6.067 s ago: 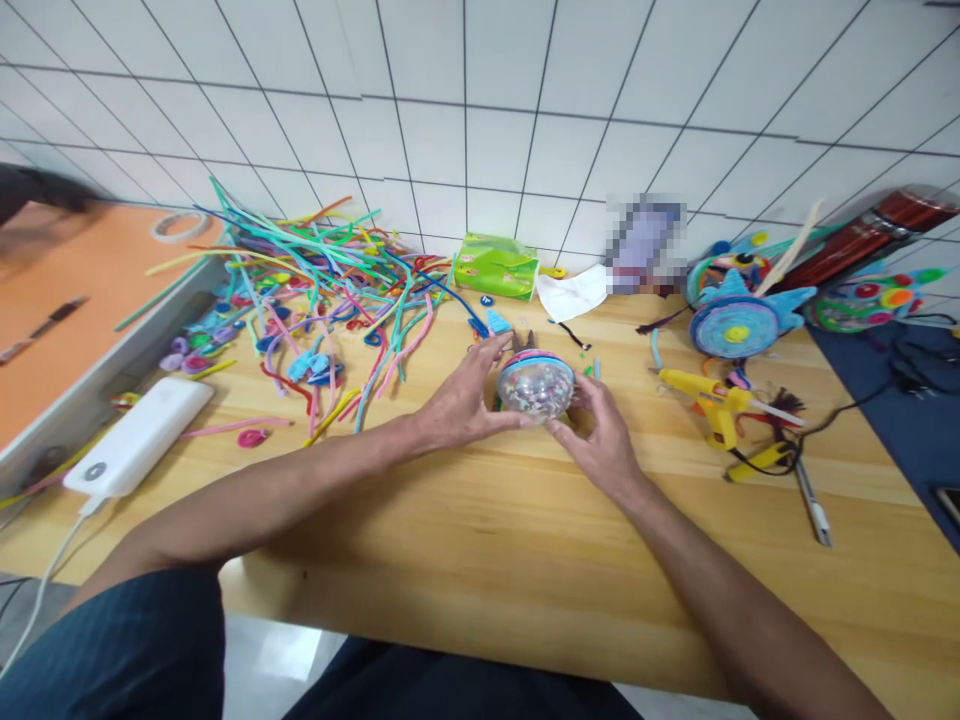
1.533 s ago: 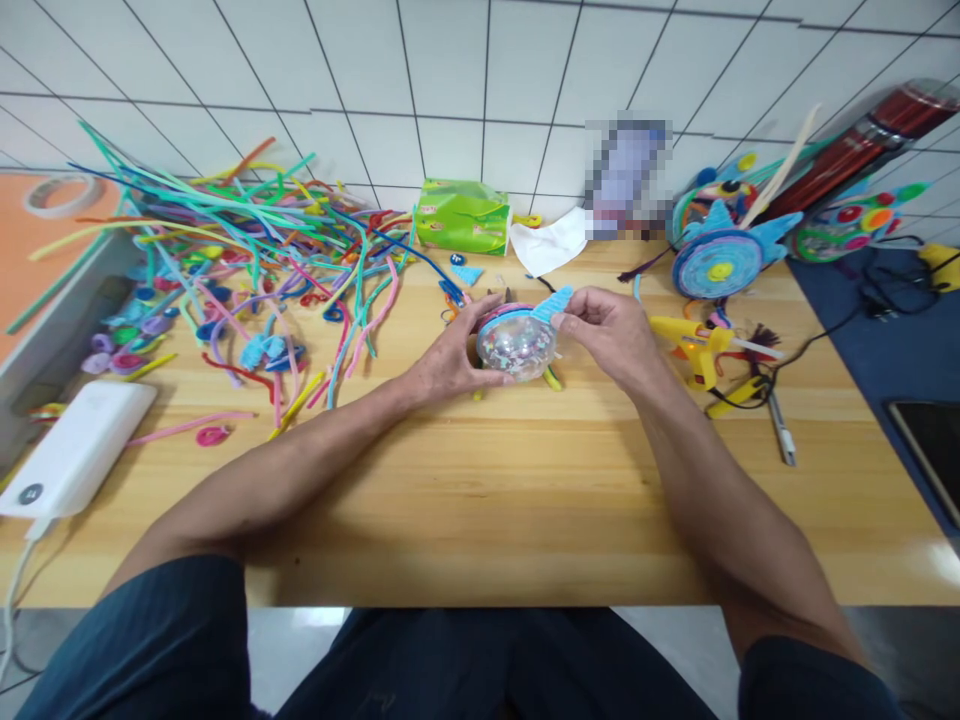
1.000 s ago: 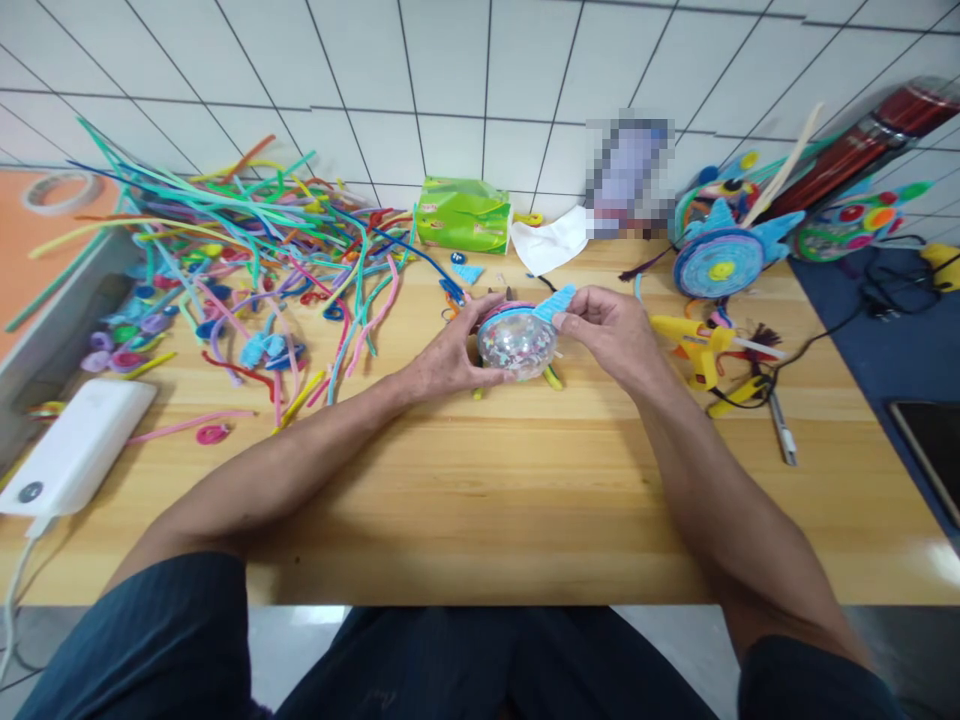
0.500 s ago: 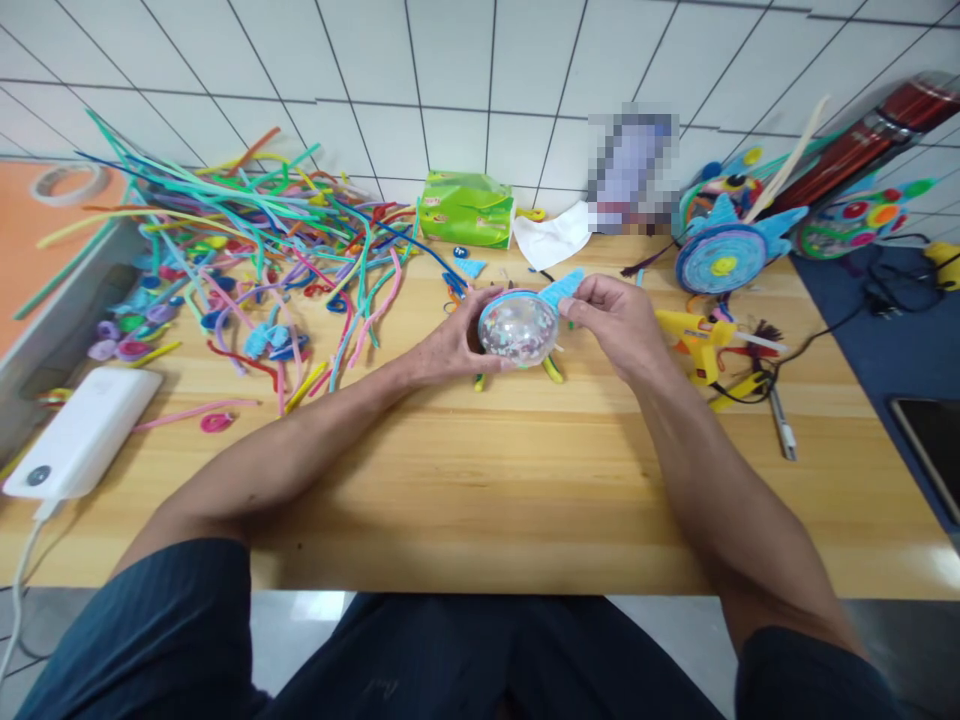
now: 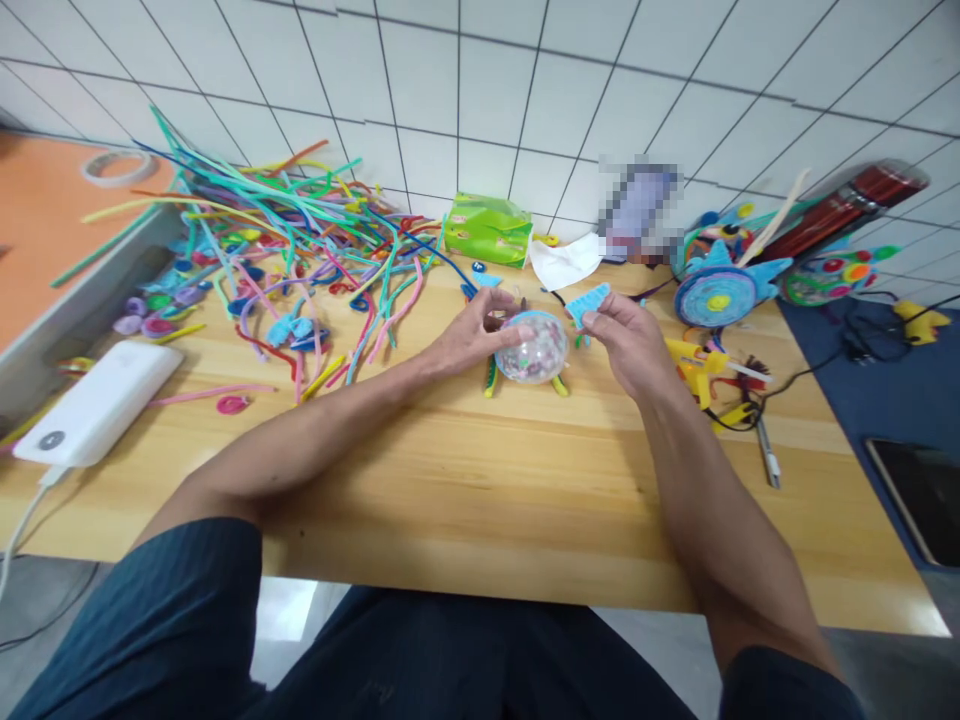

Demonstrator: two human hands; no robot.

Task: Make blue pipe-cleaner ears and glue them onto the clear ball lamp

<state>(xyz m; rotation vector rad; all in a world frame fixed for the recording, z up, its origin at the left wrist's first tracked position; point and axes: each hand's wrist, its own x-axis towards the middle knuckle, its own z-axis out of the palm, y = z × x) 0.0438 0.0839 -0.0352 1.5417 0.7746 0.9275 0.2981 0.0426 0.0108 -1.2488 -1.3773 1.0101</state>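
My left hand [image 5: 476, 335] is closed on the left side of a clear plastic dome [image 5: 534, 358] with colourful bits inside and a blue rim at the back. Its thumb lies over the dome. Between the pinched thumb and fingers of my right hand [image 5: 626, 335] is a light-blue fuzzy triangular piece [image 5: 588, 303], just right of the dome and apart from it. Yellow-green handles [image 5: 561, 386] stick out from under the dome, probably those of a tool mostly hidden. A second blue triangular piece [image 5: 487, 281] lies behind my left hand.
Tangled pipe cleaners [image 5: 300, 240] cover the left back. A green tissue pack [image 5: 487, 230] stands by the wall. Right of my hand are a yellow glue gun [image 5: 696, 368], a pen [image 5: 768, 455] and a blue disc-shaped craft [image 5: 716, 300]. A white power bank [image 5: 97, 400] sits at left.
The blue triangular piece has come away from the dome's rim in my right hand. The dome has been lowered and turned, and my left thumb has shifted onto its top. The head view has tilted.
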